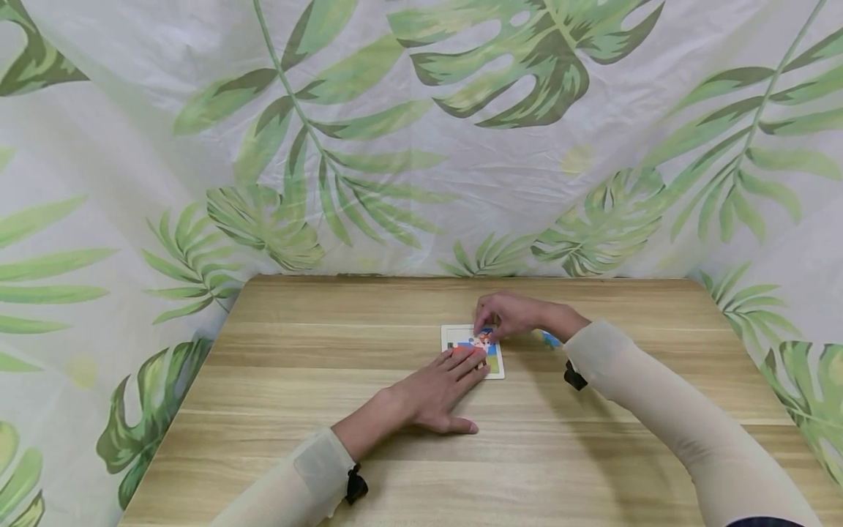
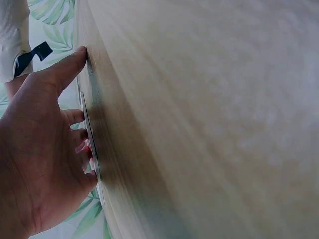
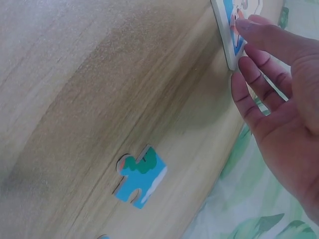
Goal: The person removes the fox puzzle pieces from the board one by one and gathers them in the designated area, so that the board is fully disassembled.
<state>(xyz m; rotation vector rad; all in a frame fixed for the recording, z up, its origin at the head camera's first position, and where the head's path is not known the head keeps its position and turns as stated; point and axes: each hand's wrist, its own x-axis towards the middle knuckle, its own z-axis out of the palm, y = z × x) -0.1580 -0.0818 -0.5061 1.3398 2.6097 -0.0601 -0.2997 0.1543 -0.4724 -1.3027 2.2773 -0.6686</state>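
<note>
A small jigsaw board (image 1: 499,369) with a white border and a colourful picture lies on the table. My left hand (image 1: 437,391) rests across its lower part, fingers stretched out and thumb spread on the wood. At the board's upper right corner, my right hand (image 1: 514,313) pinches a puzzle piece (image 1: 485,336) with an orange and white pattern between thumb and fingers, right over the picture. The right wrist view shows the thumb against the picture, and the fingertips hide part of it. Some of the picture is covered by the left fingers.
A loose blue and green puzzle piece (image 3: 142,177) lies on the table to the right of the board, partly under the right forearm in the head view. The edge of another piece (image 3: 103,237) shows nearby. A leaf-print cloth (image 1: 369,219) hangs behind the wooden table (image 1: 296,366).
</note>
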